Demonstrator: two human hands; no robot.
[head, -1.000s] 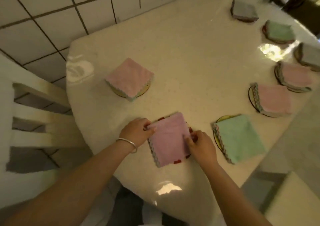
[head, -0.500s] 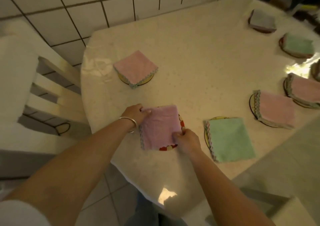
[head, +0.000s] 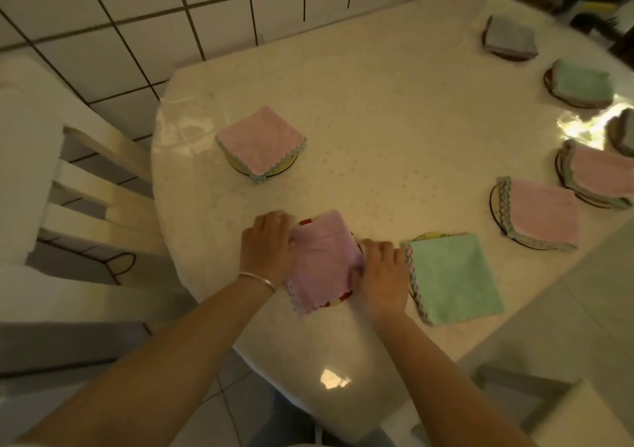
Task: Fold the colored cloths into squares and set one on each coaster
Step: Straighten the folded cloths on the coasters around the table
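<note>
Both hands grip the lilac cloth (head: 322,261): left hand (head: 266,245) and right hand (head: 380,275) pinch opposite edges, squaring it over the coaster (head: 338,300) underneath.

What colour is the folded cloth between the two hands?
Light purple cloth, with a scalloped trim at its near edge; seen in the head view.

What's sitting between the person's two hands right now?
In the head view, a folded purple cloth lies between the left hand and the right hand, both holding its edges. It rests on a red-rimmed coaster.
</note>
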